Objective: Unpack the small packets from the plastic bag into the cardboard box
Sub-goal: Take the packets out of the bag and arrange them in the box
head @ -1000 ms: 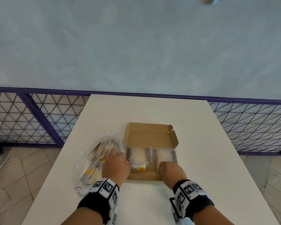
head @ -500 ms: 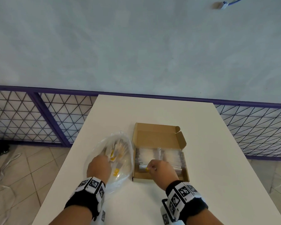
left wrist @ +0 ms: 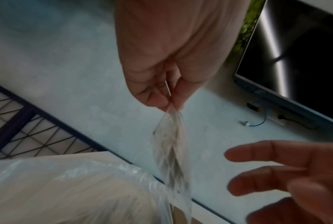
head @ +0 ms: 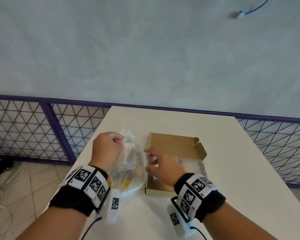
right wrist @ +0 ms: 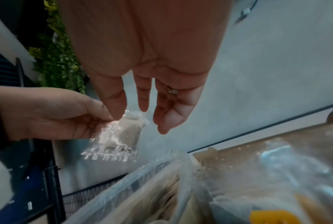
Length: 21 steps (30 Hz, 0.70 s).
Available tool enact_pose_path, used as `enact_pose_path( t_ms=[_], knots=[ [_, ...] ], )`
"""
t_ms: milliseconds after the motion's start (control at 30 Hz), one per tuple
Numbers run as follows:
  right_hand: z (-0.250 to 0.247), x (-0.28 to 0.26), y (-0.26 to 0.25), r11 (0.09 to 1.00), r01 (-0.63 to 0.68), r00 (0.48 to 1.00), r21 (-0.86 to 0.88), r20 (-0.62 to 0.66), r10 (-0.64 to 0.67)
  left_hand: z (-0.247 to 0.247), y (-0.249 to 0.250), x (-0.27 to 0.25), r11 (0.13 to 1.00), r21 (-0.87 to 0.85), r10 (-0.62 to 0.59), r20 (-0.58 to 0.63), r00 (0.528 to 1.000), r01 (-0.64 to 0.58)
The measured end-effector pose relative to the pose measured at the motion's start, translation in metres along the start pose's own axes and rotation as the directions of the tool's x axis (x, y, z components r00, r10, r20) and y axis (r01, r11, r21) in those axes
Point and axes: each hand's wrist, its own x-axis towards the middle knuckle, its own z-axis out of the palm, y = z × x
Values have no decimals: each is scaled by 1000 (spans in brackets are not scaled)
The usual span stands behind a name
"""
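The left hand (head: pixel 107 148) pinches a packet (head: pixel 128 154) by its top edge, hanging long axis down over the bag (head: pixel 128 179). The right hand (head: pixel 160 163), fingers loosely spread and holding nothing, sits just right of it, the nearer hand to the box (head: pixel 173 144), which lies further right and already holds packets. Both rest on a white tabletop (head: pixel 232 170) against a pale wall, purple mesh fencing below.
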Motion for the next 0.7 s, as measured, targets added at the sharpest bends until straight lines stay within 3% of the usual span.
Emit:
enact_pose_path(
  t_ms=[133, 267, 400, 533, 700],
  knots=[
    [13, 10, -9, 969, 34, 999, 243, 18, -40, 5, 6, -2, 993, -105, 61, -8, 998, -62],
    [22, 16, -19, 973, 138, 990, 185, -28, -135, 12, 17, -11, 971, -201, 128, -12, 992, -128],
    [32, 5, -28, 969, 171, 963, 177, -239, -126, 13, 26, -29, 932, -343, 119, -6, 993, -114],
    [32, -21, -37, 976, 162, 887, 148, -455, -78, 8, 36, -52, 907, -413, 118, 66, 991, -80],
    [22, -50, -43, 940, 185, 813, 287, -581, 18, -1, 57, -82, 874, -471, 201, 131, 971, -117]
  ],
)
